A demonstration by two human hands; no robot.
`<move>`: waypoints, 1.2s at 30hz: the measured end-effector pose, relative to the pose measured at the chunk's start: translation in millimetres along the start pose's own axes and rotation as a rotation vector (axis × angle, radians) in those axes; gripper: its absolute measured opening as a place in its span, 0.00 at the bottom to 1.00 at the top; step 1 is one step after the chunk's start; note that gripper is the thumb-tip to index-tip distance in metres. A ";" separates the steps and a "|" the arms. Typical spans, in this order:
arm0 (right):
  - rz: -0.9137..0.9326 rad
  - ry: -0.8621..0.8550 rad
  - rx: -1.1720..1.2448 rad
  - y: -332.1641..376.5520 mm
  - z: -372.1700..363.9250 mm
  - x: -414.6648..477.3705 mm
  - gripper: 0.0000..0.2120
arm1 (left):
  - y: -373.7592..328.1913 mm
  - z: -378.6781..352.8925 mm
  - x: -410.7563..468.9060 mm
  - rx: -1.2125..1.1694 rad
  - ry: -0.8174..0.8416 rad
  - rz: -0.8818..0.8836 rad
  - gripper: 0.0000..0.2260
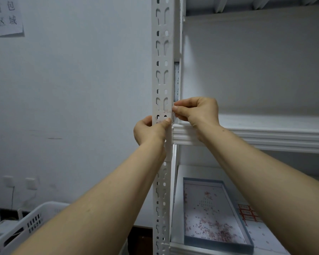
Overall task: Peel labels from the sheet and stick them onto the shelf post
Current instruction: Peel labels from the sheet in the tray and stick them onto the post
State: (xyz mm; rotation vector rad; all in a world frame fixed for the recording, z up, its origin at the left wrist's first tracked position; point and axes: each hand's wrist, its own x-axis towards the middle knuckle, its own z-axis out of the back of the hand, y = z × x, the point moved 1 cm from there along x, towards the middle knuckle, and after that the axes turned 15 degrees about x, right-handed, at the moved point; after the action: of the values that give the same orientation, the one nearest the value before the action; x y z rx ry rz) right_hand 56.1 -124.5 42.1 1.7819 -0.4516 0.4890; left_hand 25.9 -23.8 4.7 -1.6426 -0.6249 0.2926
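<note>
The white slotted shelf post runs up the middle of the view. Both hands are raised to it, just above the middle shelf. My left hand grips the post from the left, its thumb pressed on the post's front face. My right hand has its fingers curled, and thumb and fingertips pinch at the post's right edge; a label between them cannot be made out. The label sheet, white with red-bordered labels, lies on the lower shelf at right, partly hidden behind my right forearm.
A shallow blue-rimmed tray scattered with small reddish scraps sits on the lower shelf. The middle shelf edge runs right from the post. A white slotted crate stands at the lower left. A paper sign hangs on the wall.
</note>
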 end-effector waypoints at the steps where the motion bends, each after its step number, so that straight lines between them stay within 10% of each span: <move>1: 0.000 -0.001 -0.001 0.1 0.0 -0.1 0.04 | 0.1 -0.1 0.1 0.001 -0.001 -0.001 0.18; 36: -0.027 0.010 0.000 3.7 1.0 -5.0 0.06 | 9.6 -6.8 2.8 0.021 -0.041 -0.081 0.21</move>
State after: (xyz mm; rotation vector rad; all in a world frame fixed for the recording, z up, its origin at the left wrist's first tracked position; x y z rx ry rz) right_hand 50.0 -126.1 42.1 1.7826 -0.4199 0.4787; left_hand 34.1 -28.5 -3.0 -1.5907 -0.7155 0.2737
